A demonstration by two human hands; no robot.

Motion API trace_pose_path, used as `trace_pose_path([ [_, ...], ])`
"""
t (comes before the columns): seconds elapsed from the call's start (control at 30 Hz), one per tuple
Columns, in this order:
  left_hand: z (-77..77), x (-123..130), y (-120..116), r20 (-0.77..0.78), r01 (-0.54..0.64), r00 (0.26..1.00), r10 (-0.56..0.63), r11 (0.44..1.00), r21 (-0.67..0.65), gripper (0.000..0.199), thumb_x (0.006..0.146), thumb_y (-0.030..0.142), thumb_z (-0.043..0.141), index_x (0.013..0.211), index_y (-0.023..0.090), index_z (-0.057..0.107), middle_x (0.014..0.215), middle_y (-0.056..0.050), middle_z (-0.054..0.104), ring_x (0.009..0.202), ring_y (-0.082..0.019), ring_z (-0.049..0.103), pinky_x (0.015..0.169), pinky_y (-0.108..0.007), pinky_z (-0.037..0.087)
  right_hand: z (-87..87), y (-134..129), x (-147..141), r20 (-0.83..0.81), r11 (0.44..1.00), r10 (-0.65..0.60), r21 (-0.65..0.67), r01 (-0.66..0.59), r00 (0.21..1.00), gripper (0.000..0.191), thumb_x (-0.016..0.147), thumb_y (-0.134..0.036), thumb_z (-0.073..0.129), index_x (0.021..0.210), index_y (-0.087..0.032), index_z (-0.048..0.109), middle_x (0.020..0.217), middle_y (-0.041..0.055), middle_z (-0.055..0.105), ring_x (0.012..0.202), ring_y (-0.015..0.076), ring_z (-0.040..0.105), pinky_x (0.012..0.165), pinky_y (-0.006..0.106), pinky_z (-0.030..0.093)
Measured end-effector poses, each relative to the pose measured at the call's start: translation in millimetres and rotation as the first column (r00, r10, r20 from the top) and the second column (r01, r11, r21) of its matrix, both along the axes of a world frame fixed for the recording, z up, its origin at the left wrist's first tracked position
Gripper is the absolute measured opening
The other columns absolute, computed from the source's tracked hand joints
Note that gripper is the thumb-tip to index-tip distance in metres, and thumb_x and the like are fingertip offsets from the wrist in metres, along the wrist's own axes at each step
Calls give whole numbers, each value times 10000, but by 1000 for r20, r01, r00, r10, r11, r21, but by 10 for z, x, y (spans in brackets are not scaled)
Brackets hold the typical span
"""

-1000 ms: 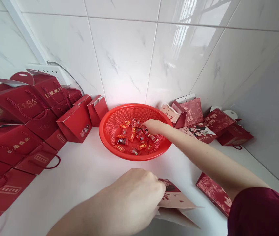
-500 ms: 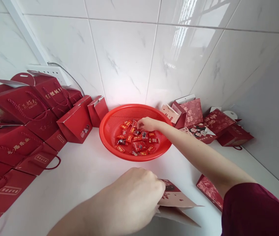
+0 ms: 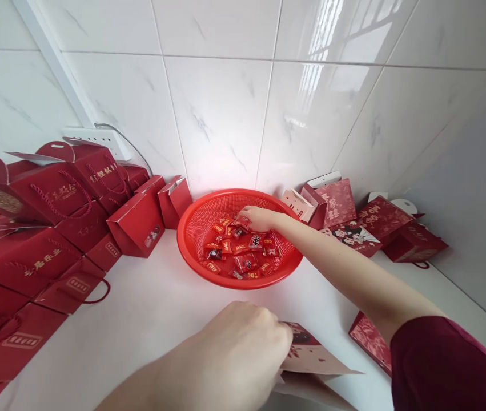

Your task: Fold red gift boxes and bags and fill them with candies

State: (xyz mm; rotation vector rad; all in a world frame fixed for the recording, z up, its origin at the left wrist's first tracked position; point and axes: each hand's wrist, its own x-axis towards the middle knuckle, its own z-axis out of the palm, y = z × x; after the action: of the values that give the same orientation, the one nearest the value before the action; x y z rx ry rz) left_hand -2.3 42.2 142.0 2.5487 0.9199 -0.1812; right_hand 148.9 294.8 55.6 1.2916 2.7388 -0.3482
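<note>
A round red plastic basket (image 3: 191, 251) stands on the white table, with several red wrapped candies (image 3: 246, 262) spread over its bottom. My right hand (image 3: 254, 218) reaches over the basket's right rim, its fingers closed down among the candies at the back; a red wrapper shows at the fingertips. Nearer to me, my left hand (image 3: 246, 337) is closed on the edge of an open pink and red paper box (image 3: 311, 354), which sticks out to the right of the knuckles. The fingertips of my left hand are hidden behind the back of the hand.
Many dark red boxes with rope handles (image 3: 49, 194) are stacked on the left, beside plain red boxes (image 3: 140, 220). Printed boxes (image 3: 334, 202) lean at the back right, and another patterned box (image 3: 371, 339) lies under my right forearm. A power strip (image 3: 99, 140) rests against the tiled wall.
The view has tilted slightly, so the scene sits lower. My right fingers have shifted a little among the candies, and a red wrapper now shows at them. My left hand still grips the box.
</note>
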Motion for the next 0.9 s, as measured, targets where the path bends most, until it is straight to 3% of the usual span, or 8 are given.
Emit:
trace_pose_path([
  [0.07,1,23,15,-39,8,999,-9,1000,-20,123,755,65,564,759,182,602,754,-37,702,611,-199,655,459,-298,258,9,104,14,8,998,-59,-13,59,998,387,964,-333,594,1317,-180,551,1365,116,544,1185,263,574,989,493,490],
  [0.13,-2,41,30,-63,21,998,-22,1000,-8,129,749,55,571,775,173,615,782,-53,716,615,-211,664,463,-302,257,2,186,19,24,994,-79,-74,81,997,349,963,-345,601,1268,-176,580,1301,105,584,1111,240,611,935,465,529],
  [0.3,-19,35,52,-29,66,997,-65,998,18,126,777,65,548,767,180,599,710,-40,702,535,-189,628,431,-300,235,16,326,24,3,973,-8,-231,8,1000,305,964,-333,602,1218,-165,611,1232,90,624,1031,213,643,869,409,562],
  [0.43,-67,3,37,2,55,998,-55,998,13,127,787,88,527,729,190,574,672,-17,686,475,-162,573,400,-293,224,21,428,3,-26,985,-47,-167,42,999,301,967,-342,594,1215,-172,615,1260,90,613,1081,231,625,915,432,541],
  [0.57,-113,-6,-1,45,10,999,-14,996,88,133,779,95,522,694,193,550,640,-8,662,454,-147,530,404,-301,201,-91,426,-112,-23,992,-24,-127,21,999,339,968,-333,592,1276,-192,583,1333,104,571,1140,242,599,957,463,519],
  [0.77,-33,-16,16,77,54,996,-53,999,0,136,767,73,518,721,184,582,646,-5,663,419,-117,468,385,-273,234,-228,387,-290,70,993,35,-114,-27,997,327,965,-343,598,1246,-176,595,1275,100,602,1087,228,622,923,445,537],
  [0.9,-21,-43,26,142,39,989,-46,998,51,137,756,68,523,700,185,564,630,2,655,417,-111,455,380,-263,233,-221,436,-279,110,999,-8,-45,13,994,321,965,-346,598,1233,-169,598,1251,98,609,1067,223,628,904,432,544],
])
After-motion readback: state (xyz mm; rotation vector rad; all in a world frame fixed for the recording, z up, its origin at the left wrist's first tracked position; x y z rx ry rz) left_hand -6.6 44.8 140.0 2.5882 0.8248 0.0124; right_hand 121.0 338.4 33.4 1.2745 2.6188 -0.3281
